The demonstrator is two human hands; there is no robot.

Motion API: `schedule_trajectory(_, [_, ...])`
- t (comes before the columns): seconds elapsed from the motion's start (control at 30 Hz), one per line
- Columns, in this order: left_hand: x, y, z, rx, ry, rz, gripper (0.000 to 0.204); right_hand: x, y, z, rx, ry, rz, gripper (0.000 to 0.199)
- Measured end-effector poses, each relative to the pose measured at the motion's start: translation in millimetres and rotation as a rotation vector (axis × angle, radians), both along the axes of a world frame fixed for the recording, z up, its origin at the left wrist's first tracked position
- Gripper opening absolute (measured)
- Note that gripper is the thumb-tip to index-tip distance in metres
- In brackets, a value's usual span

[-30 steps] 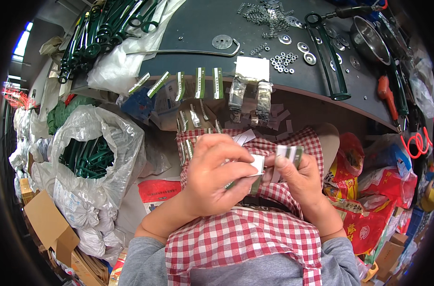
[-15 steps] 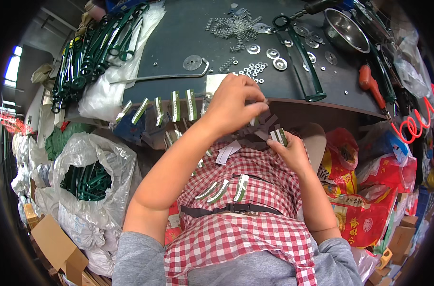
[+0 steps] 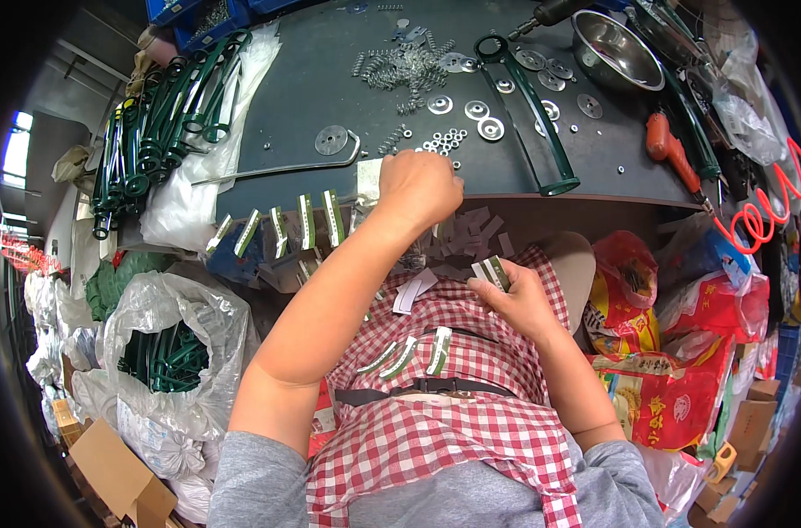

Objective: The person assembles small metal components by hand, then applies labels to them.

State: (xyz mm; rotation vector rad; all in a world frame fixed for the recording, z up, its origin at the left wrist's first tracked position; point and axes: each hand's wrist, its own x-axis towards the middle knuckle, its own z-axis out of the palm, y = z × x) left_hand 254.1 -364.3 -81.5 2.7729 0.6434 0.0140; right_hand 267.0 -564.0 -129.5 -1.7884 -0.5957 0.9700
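My left hand [image 3: 420, 187] is over the table's front edge, its back toward me and its fingers curled down out of sight. Whatever those fingers hold is hidden. Lower and to the right, my right hand [image 3: 522, 301] pinches a small stack of green-and-white labels [image 3: 490, 274] between thumb and fingers. Similar label strips [image 3: 306, 222] hang in a row along the table edge, left of my left forearm. A few curved label strips [image 3: 400, 358] stick to my red checked apron [image 3: 444, 440]. A pale paper piece [image 3: 413, 291] lies on my lap.
On the dark table [image 3: 308, 84] lie springs [image 3: 409, 66], nuts [image 3: 444, 141], metal discs [image 3: 491, 129], a bent rod [image 3: 277, 170] and a green frame [image 3: 550, 145]. Green frames [image 3: 163, 132] are piled left; a steel bowl [image 3: 618, 51] and an orange-handled tool [image 3: 669, 148] are right.
My left hand has turned so its fingers point down and its thumb no longer shows. The labels in my right hand have tilted. The whole view has shifted slightly.
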Motion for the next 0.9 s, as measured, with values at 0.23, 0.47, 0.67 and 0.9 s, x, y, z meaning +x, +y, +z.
schedule_trajectory(0.23, [4.6, -7.2, 20.2, 0.205, 0.261, -0.041, 0.026, 0.0, 5.6, 16.6, 0.114, 0.089, -0.032, 0.019])
schedule_trajectory(0.47, [3.5, 13.4, 20.4, -0.551, 0.162, 0.082, 0.027, 1.2, 2.4, 27.9, 0.250, 0.282, -0.085, 0.017])
schedule_trajectory(0.67, [2.6, 6.4, 2.8, -0.635, 0.010, 0.081, 0.024, 15.4, 20.3, 5.4, 0.446, 0.208, -0.298, 0.019])
schedule_trajectory(0.9, [-7.9, 1.4, 11.3, -0.732, -0.073, 0.082, 0.025, 18.7, 50.7, -0.1, 0.440, 0.296, -0.353, 0.022])
